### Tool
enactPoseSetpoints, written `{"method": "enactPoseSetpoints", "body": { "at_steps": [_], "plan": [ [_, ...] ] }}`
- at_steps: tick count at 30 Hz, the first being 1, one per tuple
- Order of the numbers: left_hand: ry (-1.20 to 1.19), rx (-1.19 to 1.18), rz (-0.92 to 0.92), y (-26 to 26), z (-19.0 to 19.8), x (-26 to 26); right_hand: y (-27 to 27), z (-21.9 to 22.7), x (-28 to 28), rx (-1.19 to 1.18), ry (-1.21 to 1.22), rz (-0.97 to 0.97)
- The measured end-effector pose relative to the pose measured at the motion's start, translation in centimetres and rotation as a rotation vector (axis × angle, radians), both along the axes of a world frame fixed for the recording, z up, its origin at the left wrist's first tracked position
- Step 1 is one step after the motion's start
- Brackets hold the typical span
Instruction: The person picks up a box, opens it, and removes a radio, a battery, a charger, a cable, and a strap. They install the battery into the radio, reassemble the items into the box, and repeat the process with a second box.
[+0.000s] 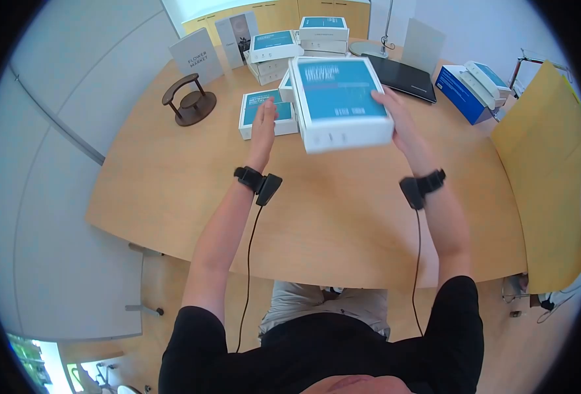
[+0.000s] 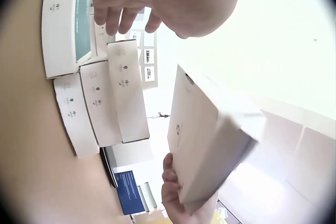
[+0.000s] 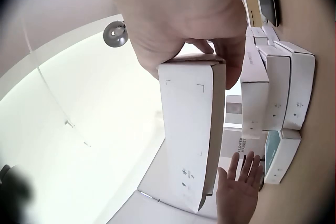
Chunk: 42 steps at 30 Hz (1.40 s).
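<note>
My right hand [image 1: 405, 125] grips the right side of a white box with a teal top [image 1: 342, 92], raised off the table and tilted toward me. In the right wrist view the fingers and thumb wrap around one end of this box [image 3: 186, 124]. My left hand [image 1: 263, 131] holds nothing; its fingers are extended above a similar box [image 1: 285, 127] lying on the table. In the left wrist view the left hand [image 2: 168, 1] is apart from the raised box [image 2: 202, 124]. More such boxes behind are partly hidden by the raised one.
Stacked teal-topped boxes [image 1: 274, 43] stand at the back beside a flower market card [image 1: 198, 59]. A dark wooden stand [image 1: 195, 105] is at left. A black laptop [image 1: 405, 79], a lamp base [image 1: 368, 49] and a blue box [image 1: 461, 95] with white boxes occupy the right.
</note>
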<state>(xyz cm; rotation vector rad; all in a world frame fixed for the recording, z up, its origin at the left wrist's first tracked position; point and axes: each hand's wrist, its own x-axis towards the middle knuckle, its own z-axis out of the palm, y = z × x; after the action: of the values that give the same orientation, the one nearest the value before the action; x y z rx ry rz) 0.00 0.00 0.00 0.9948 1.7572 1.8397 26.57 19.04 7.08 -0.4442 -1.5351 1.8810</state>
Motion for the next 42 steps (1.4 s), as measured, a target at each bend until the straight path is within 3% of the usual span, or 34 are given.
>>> {"method": "enactPoseSetpoints", "body": {
  "at_steps": [5,10,13,15,16,19,22,25,30,33,37,40,42],
  "plan": [
    [-0.124,-0.108,-0.056,-1.7,-4.2,1.5,-4.9,-3.4,6.1,0.031,-0.191,0.165],
    [-0.069,-0.201,-0.076,-2.7,-5.4,3.5,-6.4,-9.2,7.4,-0.048,-0.3,0.096],
    [0.004,-0.178,-0.056,-1.7,-6.6,2.3,-6.0,-11.6,7.2,0.096,-0.452,-0.014],
    [0.054,-0.133,0.009,-0.3,-7.4,0.7,-5.3,-11.4,6.9,0.311,-0.433,0.002],
    [0.016,-0.143,0.018,0.2,-6.4,0.1,-4.9,-11.4,6.6,0.413,-0.424,0.01],
    [-0.13,-0.131,0.038,2.1,-2.1,-0.6,-3.0,-12.9,5.8,0.837,-0.604,-0.316],
    [-0.343,-0.054,-0.027,5.0,-0.3,-1.5,-1.0,-13.6,4.4,0.274,-0.362,-0.149],
    [-0.501,-0.038,-0.148,7.2,0.6,-3.5,-0.7,-14.5,4.5,0.138,-0.311,-0.115],
    [-0.451,-0.067,-0.078,8.6,0.8,-5.4,-0.9,-15.8,4.4,0.182,-0.292,-0.155],
    [-0.394,0.051,0.107,8.2,0.4,-6.7,-0.3,-16.1,4.4,0.193,-0.282,-0.124],
    [-0.31,0.115,0.19,2.8,0.0,-10.1,-0.4,-15.8,4.5,0.21,-0.296,-0.129],
    [-0.313,0.097,0.296,-2.0,-1.2,-12.1,-2.2,-12.8,5.2,0.166,-0.35,-0.071],
    [-0.349,0.069,0.331,-4.4,-2.8,-13.4,-3.0,-12.3,5.7,0.207,-0.334,0.054]
  ]
}}
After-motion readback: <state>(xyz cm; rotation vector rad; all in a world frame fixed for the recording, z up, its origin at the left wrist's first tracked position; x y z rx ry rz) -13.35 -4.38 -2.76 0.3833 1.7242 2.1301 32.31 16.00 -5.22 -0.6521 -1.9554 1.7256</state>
